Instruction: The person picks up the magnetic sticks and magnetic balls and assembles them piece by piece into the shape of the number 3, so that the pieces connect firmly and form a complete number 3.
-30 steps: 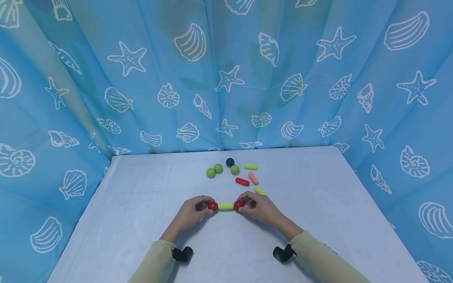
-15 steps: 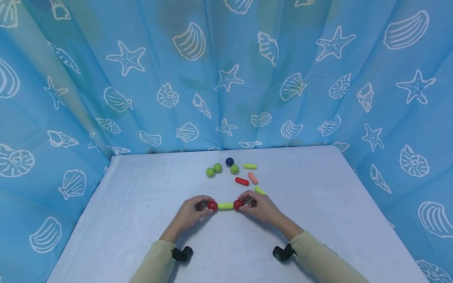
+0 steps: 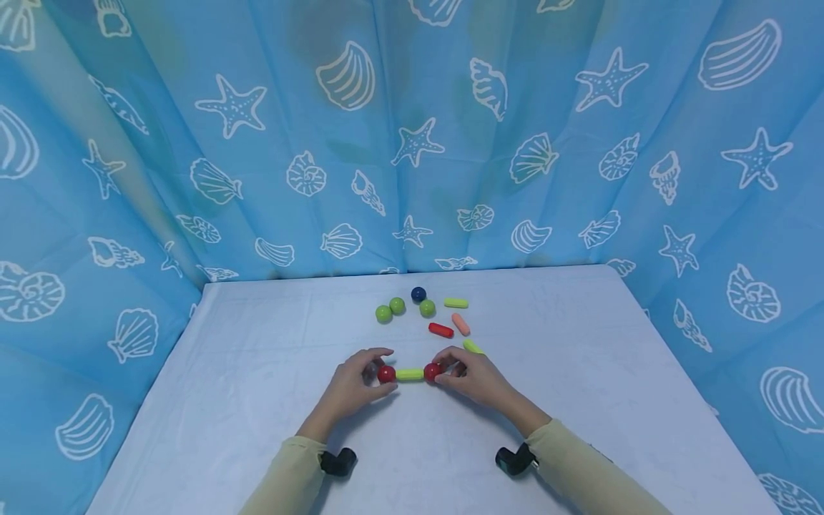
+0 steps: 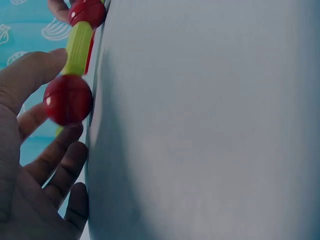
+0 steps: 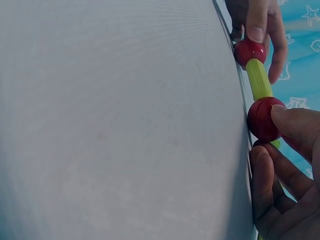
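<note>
Two glossy red balls and a ribbed yellow-green rod (image 3: pixel 409 374) form a dumbbell shape low over the white table, the rod joining the balls. At its right end, my right hand (image 3: pixel 476 376) pinches the right red ball (image 5: pixel 264 120) between thumb and fingers. My left hand (image 3: pixel 350 385) surrounds the left red ball (image 4: pixel 68 102) with thumb and fingers spread. In the left wrist view, that thumb points past the ball toward the rod and the other fingers lie loosely behind and below.
Beyond the hands lie several green balls (image 3: pixel 427 308), a dark blue ball (image 3: pixel 418 294), a red rod (image 3: pixel 440 330), a pink rod (image 3: pixel 460 324) and two yellow-green rods, one far (image 3: pixel 455 303) and one near (image 3: pixel 473 346) the right hand. A blue shell-print curtain (image 3: pixel 412 200) borders the white table (image 3: pixel 257 343).
My left hand has loosened its pinch on the left red ball, its thumb and index finger spreading apart. The right hand and the joined pieces have hardly moved.
</note>
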The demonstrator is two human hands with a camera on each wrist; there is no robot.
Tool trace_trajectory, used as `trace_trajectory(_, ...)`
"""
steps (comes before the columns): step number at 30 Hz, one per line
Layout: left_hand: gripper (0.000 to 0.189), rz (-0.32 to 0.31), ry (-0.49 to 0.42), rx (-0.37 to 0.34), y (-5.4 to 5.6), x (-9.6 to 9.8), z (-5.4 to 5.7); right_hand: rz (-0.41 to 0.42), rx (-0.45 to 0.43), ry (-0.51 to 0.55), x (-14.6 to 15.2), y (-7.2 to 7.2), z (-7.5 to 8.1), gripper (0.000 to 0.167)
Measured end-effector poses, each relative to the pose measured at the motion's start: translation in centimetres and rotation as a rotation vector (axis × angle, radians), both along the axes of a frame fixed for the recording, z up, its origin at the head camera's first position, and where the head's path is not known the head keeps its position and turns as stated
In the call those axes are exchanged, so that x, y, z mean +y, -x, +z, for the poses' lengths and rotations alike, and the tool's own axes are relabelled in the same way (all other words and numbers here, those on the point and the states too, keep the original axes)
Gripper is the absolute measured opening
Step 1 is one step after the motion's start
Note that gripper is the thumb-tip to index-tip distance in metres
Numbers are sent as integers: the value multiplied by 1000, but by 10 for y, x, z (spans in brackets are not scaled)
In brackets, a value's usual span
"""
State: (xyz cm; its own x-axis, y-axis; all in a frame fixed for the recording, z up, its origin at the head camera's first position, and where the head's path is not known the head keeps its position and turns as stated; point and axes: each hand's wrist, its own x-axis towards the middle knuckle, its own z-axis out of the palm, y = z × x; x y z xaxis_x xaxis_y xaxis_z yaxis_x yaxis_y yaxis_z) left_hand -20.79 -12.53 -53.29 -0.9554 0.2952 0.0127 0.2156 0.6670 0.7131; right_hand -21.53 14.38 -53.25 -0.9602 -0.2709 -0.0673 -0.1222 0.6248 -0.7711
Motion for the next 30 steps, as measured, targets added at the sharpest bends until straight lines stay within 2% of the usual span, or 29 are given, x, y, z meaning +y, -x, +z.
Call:
trace_trajectory(7,59,-17,-17,24,2,16,2,9,9,-6,1,0,0,27)
trace_trajectory(13,53,-53,3,64,5,30,1,28,27,-7,2,0,-2,27)
trace_trajectory(21,45,-38,24,80,7,48,1,42,35,-1,2,1,-3,29)
trace_trajectory(30,38,-39,65,114,8,57,0,22,21,1,2,2,-2,27)
